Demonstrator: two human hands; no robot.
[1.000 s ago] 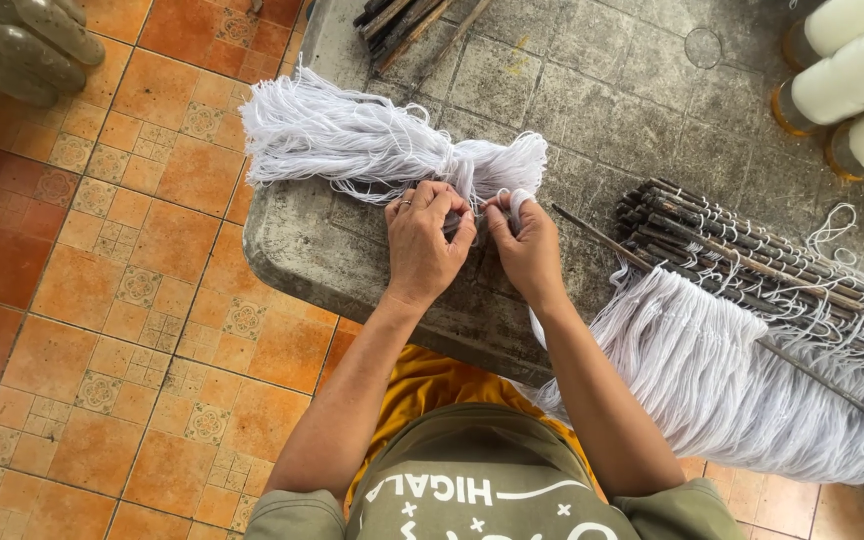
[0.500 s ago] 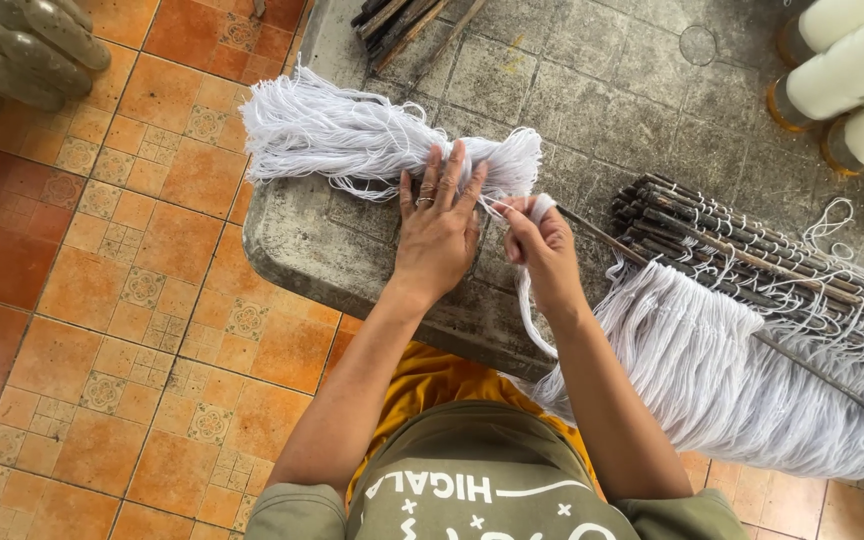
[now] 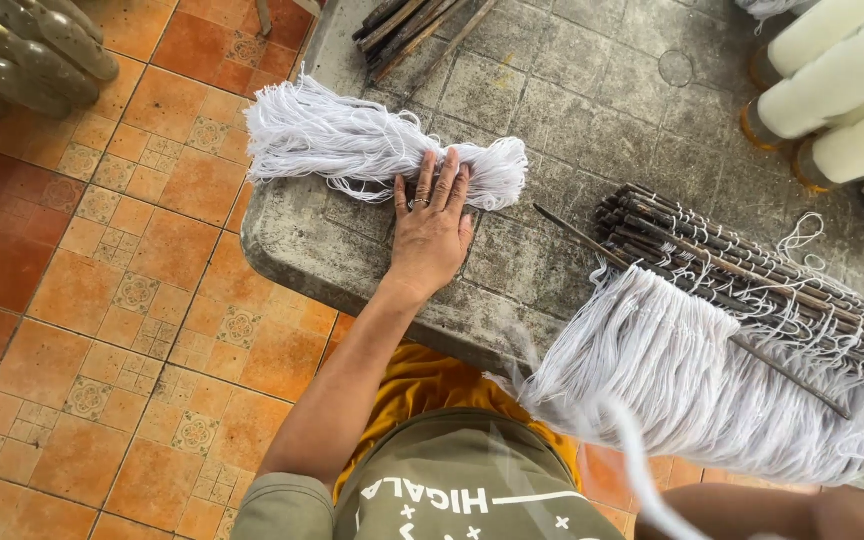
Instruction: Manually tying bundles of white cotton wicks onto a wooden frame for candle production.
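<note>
On the far left, over the orange patterned floor tiles (image 3: 102, 250), the loose cut ends of my white bundle of cotton threads (image 3: 352, 145) fan past the edge of the grey concrete slab (image 3: 552, 90). My left hand (image 3: 430, 225) lies flat, fingers spread, pressing the tied waist so it cannot shift. My right hand is out of sight; only a blurred forearm and a strand show low right. Further right, dark sticks strung with white fringe (image 3: 722, 340) lie stacked, and white thread cones (image 3: 842, 90) beyond.
</note>
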